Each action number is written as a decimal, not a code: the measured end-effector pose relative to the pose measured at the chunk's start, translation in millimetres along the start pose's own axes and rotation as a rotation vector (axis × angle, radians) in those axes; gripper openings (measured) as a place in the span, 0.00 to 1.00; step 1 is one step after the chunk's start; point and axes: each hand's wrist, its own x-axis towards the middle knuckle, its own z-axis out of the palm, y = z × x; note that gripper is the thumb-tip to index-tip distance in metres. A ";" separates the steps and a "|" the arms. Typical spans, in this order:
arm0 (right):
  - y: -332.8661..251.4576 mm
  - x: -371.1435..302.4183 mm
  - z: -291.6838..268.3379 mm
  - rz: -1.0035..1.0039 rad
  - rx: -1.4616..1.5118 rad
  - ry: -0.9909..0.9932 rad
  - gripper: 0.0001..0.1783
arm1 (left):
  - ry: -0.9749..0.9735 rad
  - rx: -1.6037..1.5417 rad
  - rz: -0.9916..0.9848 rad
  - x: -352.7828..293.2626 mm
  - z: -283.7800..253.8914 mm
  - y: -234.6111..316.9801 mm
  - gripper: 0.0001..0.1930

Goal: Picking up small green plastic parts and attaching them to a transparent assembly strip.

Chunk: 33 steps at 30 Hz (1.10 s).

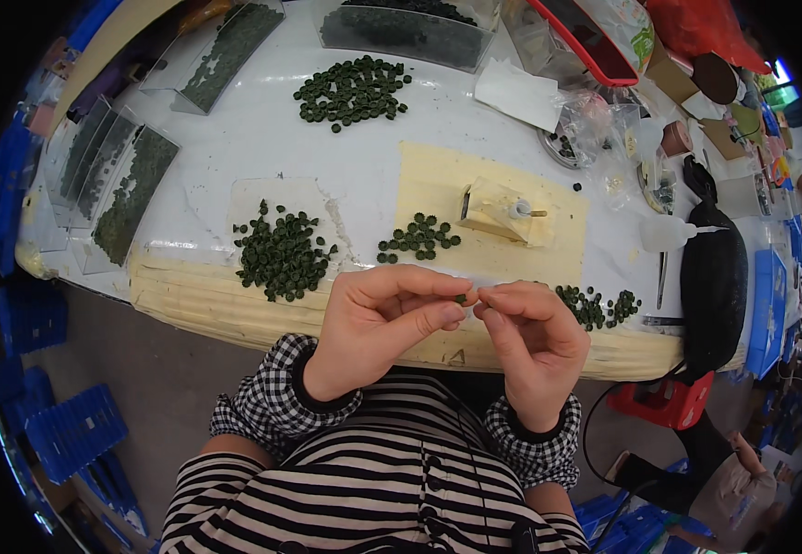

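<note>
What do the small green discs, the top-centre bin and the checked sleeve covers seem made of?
Small green discs: probably plastic or rubber; their uniform, low-sheen look suggests moulding.
Top-centre bin: likely clear acrylic or similar plastic, smooth, judging by its see-through wall.
Checked sleeve covers: apparently woven cloth, matte, with soft folds.

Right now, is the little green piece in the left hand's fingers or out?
In: the little green piece shows in the left hand, between its fingers.
</note>
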 end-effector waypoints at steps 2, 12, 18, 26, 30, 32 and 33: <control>-6.0 -0.8 6.7 0.092 0.114 0.054 0.10 | 0.013 -0.012 -0.010 0.3 0.6 0.8 0.13; -1.8 -1.9 4.9 -0.016 -0.029 0.055 0.10 | 0.013 -0.037 0.012 0.0 -2.2 -2.0 0.11; -2.6 -2.4 9.1 0.004 -0.024 0.089 0.08 | 0.021 -0.030 0.065 0.4 2.0 -3.1 0.11; -0.1 -0.3 11.0 -0.064 -0.110 0.074 0.07 | 0.111 0.005 0.004 0.2 6.6 3.1 0.11; -0.2 -0.1 13.4 -0.072 -0.133 0.089 0.08 | 0.057 0.076 0.062 -1.2 4.5 0.8 0.09; 0.6 0.1 14.1 -0.083 -0.147 0.099 0.08 | 0.067 0.090 0.066 -1.7 4.8 -0.4 0.09; 0.4 0.5 14.6 -0.089 -0.154 0.098 0.08 | 0.055 0.105 0.098 -1.4 3.8 -2.2 0.10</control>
